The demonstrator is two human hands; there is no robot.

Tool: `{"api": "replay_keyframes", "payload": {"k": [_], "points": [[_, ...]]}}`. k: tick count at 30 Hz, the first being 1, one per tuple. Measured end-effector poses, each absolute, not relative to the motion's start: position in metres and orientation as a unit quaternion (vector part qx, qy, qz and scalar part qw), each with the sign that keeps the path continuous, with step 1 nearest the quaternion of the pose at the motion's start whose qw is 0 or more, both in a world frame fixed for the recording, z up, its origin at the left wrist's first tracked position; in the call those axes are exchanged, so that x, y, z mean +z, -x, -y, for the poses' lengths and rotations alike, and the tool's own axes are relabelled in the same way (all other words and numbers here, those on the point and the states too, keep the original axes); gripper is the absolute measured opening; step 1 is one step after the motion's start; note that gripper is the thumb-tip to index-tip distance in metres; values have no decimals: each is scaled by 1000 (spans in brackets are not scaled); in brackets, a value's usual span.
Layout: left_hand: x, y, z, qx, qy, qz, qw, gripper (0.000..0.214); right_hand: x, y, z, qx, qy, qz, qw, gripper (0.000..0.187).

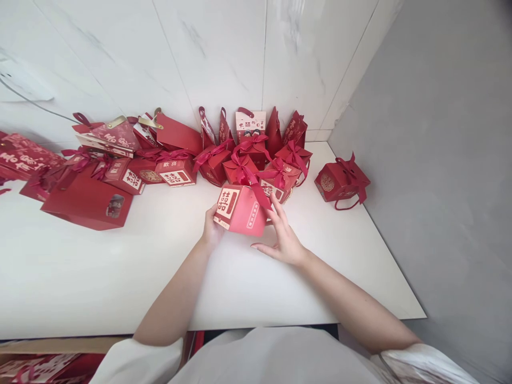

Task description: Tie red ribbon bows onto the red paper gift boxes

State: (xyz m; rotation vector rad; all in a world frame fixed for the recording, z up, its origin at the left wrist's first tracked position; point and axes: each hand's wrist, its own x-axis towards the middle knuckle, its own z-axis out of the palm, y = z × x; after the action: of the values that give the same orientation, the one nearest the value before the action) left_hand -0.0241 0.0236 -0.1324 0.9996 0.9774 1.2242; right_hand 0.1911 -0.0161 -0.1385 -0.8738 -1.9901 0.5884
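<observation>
A small red gift box [240, 209] with a white double-happiness label and a red ribbon sits just above the white table [120, 277], near its middle. My left hand [212, 228] grips the box's left side, fingers curled round its edge. My right hand [282, 236] rests against the box's right side with fingers stretched out and thumb apart. Directly behind the box stand several similar ribboned red boxes [256, 160].
A row of red gift boxes and red paper bags [88, 202] lines the marble wall from far left to centre. One ribboned red box [342, 181] lies apart at the right, near the grey wall. More red packaging [36, 368] shows below the table edge.
</observation>
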Motion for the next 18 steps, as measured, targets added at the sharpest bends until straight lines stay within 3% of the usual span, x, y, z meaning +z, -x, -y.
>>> {"api": "replay_keyframes", "payload": {"k": [5,12,18], "points": [[-146,34,-31,518,-391,-439,621,63,-143,-193,10,262,365,780,437,102],[-152,46,-27,459,-549,-409,566,97,-153,-193,4,344,372,723,470,102],[-130,34,-16,489,-619,-337,513,72,-152,-190,5,497,356,624,487,94]]}}
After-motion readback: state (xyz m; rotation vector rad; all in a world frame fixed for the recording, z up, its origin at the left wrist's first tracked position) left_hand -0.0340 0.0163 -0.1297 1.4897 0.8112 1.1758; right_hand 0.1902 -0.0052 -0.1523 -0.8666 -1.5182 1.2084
